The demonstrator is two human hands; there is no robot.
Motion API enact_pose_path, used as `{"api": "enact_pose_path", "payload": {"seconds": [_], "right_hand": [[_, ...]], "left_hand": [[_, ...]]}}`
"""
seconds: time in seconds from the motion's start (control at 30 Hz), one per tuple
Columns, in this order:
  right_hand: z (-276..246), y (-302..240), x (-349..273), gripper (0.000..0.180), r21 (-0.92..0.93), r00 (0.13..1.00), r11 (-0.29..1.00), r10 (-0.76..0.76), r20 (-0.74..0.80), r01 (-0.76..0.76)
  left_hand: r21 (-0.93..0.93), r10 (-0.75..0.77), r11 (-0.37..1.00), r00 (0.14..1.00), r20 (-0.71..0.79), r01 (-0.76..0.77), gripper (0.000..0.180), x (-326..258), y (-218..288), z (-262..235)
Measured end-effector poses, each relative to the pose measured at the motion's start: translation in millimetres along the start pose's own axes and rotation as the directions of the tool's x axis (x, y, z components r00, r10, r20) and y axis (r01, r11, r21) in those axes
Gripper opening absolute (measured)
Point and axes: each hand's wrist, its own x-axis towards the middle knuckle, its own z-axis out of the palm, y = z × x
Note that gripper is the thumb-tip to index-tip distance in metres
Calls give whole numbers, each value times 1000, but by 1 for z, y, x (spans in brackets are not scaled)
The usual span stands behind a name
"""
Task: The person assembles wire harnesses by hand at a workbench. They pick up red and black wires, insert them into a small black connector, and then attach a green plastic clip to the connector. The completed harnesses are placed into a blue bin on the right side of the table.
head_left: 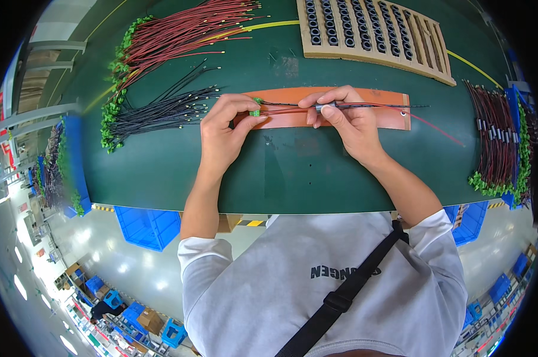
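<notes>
My left hand (224, 125) pinches a small green connector (255, 109) between thumb and fingertips. From it, a red wire and a black wire (287, 107) stretch rightward to my right hand (357, 124). That hand's thumb and fingers close on a short grey ferrite core (325, 107), which sits around the wires. Past the core, the black wire's free end (414, 106) points right, and the red one (441, 132) slants off lower right. Beneath both hands lies an orange strip (379, 121) on the green table (316, 187).
Red-wire (180, 35) and black-wire bundles (162, 110) with green connectors lie at left. A cardboard tray (394, 58) holds rows of dark ferrite cores at far right. Finished-looking wire sets with grey cores (496, 134) lie at the right edge. Blue crates (147, 226) stand below.
</notes>
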Motion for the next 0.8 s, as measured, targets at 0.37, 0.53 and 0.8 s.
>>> {"api": "enact_pose_path", "payload": {"seconds": [0.37, 0.53, 0.8], "right_hand": [[-2, 1, 2, 22, -126, 998, 990, 62, 29, -58], [1, -9, 7, 31, -201, 990, 975, 117, 80, -99], [6, -8, 6, 24, -506, 982, 850, 185, 31, -145]], "left_hand": [[127, -45, 991, 995, 91, 33, 34, 6, -4, -3], [63, -213, 976, 976, 41, 210, 44, 2, -3, 0], [480, 601, 595, 753, 268, -645, 38, 2, 38, 5]]}}
